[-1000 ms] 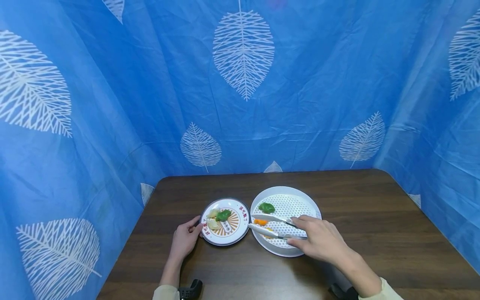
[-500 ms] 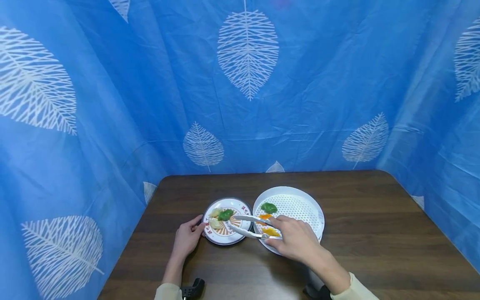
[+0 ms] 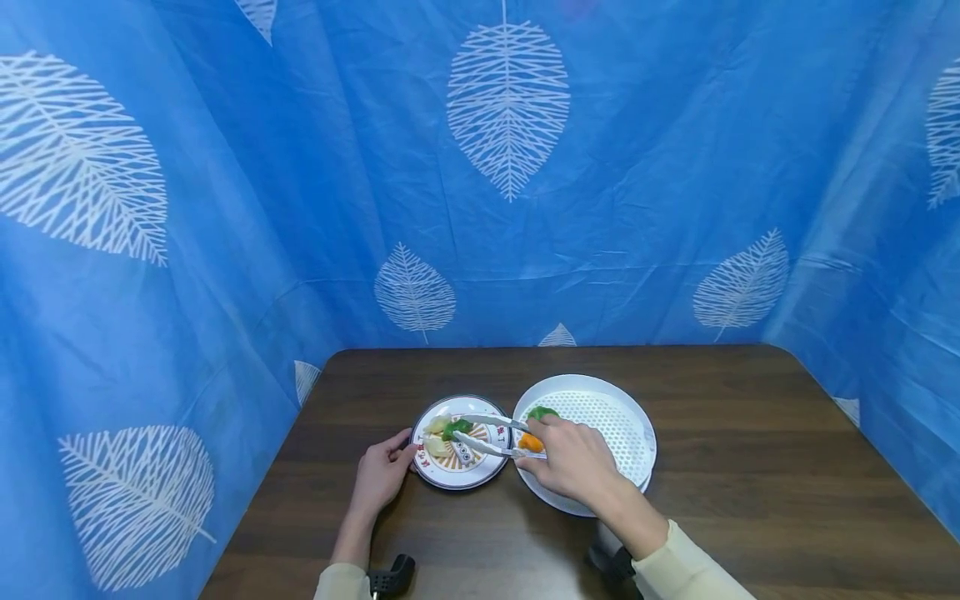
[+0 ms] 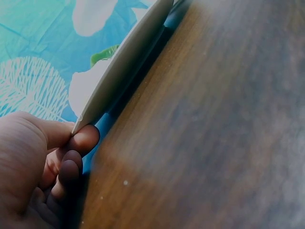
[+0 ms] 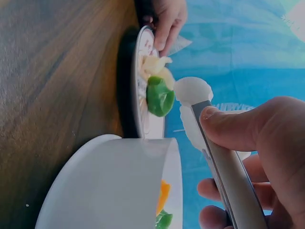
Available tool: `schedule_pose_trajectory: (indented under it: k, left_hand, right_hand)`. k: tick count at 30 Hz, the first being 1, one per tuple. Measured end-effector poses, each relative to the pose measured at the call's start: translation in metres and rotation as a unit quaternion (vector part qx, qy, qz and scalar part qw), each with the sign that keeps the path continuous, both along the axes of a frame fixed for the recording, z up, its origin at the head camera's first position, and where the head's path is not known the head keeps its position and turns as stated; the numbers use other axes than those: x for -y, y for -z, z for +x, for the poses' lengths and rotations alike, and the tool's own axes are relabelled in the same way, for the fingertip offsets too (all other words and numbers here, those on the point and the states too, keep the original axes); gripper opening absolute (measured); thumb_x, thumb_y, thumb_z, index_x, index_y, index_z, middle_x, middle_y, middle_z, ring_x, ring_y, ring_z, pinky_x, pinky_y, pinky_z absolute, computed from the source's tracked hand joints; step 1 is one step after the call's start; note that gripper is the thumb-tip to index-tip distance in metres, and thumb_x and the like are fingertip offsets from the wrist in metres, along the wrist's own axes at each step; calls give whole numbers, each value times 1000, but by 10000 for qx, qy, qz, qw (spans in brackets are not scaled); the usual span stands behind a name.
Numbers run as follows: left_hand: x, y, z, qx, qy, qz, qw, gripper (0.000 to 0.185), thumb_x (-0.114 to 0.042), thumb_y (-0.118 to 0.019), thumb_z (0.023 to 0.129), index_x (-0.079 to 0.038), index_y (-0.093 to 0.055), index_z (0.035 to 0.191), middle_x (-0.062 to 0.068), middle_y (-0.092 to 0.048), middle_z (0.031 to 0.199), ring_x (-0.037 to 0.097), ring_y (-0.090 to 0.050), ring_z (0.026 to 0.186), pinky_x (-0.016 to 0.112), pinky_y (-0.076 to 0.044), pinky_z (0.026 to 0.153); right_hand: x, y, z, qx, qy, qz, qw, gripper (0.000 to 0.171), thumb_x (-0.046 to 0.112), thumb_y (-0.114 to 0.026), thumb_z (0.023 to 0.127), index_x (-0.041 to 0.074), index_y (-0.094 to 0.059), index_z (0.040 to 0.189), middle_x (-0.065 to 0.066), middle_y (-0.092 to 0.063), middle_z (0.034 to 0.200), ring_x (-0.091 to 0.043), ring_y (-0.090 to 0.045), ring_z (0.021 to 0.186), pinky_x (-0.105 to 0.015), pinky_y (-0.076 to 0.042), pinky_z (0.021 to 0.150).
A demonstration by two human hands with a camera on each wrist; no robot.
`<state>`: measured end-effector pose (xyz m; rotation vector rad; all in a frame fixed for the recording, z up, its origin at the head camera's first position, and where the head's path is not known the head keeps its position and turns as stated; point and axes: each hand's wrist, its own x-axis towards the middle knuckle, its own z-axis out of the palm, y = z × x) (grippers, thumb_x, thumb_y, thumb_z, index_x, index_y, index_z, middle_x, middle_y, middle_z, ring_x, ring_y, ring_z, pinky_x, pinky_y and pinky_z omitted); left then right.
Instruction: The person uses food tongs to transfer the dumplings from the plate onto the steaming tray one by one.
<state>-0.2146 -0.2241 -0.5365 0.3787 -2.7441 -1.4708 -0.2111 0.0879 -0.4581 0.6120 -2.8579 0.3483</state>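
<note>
Tongs (image 3: 483, 435) are being gripped by the right hand (image 3: 573, 458), tips spread over the patterned plate (image 3: 491, 468). Left hand (image 3: 382, 475) fingers (image 4: 81, 139) are pinching that plate's rim on the bench (image 3: 750, 467).

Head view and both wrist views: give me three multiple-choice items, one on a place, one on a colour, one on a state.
1. Where are the tips of the white plastic tongs?
A. over the small round patterned plate
B. over the bare wooden table
C. over the far rim of the white perforated round tray

2. What colour is the food piece beside the right hand at the tray's left edge?
A. purple
B. orange
C. black

3. What is the left hand doing?
A. lying flat on the table
B. gripping the tongs
C. holding the plate's rim

Answers: 1 A, the tong tips reach over the small round patterned plate near its green piece. 2 B, the orange piece lies in the white perforated round tray. 3 C, the left wrist view shows fingers under the rim.
</note>
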Motion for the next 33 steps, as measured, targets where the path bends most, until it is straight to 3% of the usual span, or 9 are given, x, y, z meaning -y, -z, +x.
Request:
schedule_pose_trajectory:
  k: [10,20,27,33]
  left_hand:
    - [0,2,0,-106,-10,-85,9999,47,-29,-64,102,-12,-59,146,-1,-54,63,17,-50,56,28,-40,57]
    - [1,2,-2,-42,20,-37,10000,48,-29,-63,103,-13,-58,147,-1,-53,62,17,-49,55,29,-39,55]
    - [1,3,-2,-8,-30,-19,10000,48,-30,-63,102,-12,-58,147,-1,-54,62,18,-50,56,29,-40,57]
    - [1,4,-2,-68,-33,-87,9999,47,-29,-64,102,-12,-59,146,-2,-50,59,16,-48,54,30,-40,56]
  right_hand:
    - [8,6,-16,308,54,91,9995,51,53,-82,80,21,-75,120,3,-72,99,-11,-55,69,-32,-44,57]
    - [12,7,-22,606,50,82,9981,49,51,-83,80,21,-77,118,7,-68,87,-10,-49,67,-31,-41,56]
    - [11,5,-21,727,-7,11,9973,34,46,-83,83,22,-78,106,10,-59,73,-12,-47,62,-32,-38,53]
    - [10,5,-19,768,-4,-14,9970,37,45,-83,84,22,-80,112,6,-69,81,-12,-48,64,-31,-40,55]
